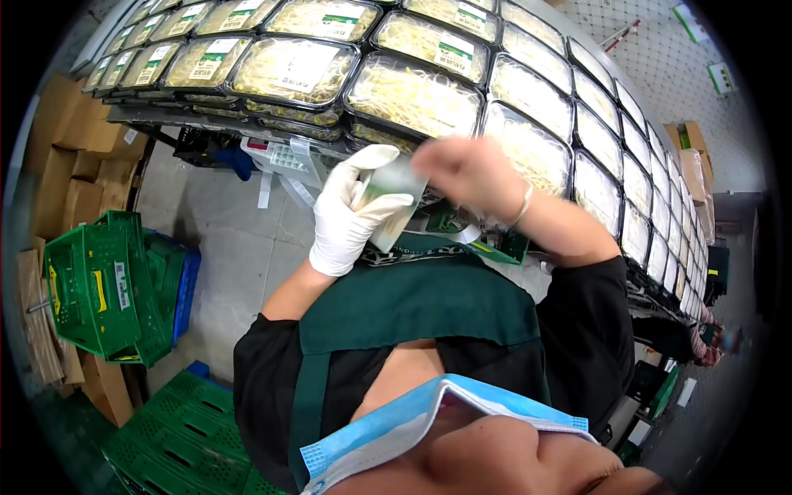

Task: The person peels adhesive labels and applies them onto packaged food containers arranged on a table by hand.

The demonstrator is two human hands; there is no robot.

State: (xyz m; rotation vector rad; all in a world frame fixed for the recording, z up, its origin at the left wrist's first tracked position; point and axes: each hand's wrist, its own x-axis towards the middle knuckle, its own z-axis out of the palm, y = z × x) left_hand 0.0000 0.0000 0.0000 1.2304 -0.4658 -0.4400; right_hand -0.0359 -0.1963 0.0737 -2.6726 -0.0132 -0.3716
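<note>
My left hand [351, 206], in a white glove, is wrapped round a stack of labels [394, 194] with green and white print, held above the apron. Bare and blurred by motion, my right hand [474, 173] is at the upper right edge of the stack; whether its fingertips pinch a label is too smeared to tell. Just beyond both hands, black trays of bean sprouts [412, 95] stand in rows under clear film. Trays on the left carry green and white labels, while the nearest trays at the centre and right show none.
Green crates [107, 289] are stacked at the left, with more green crates [181, 437] at the lower left. Cardboard boxes [82, 157] stand along the left side. Another person [708, 342] is far off at the right. A white device [285, 161] hangs below the table edge.
</note>
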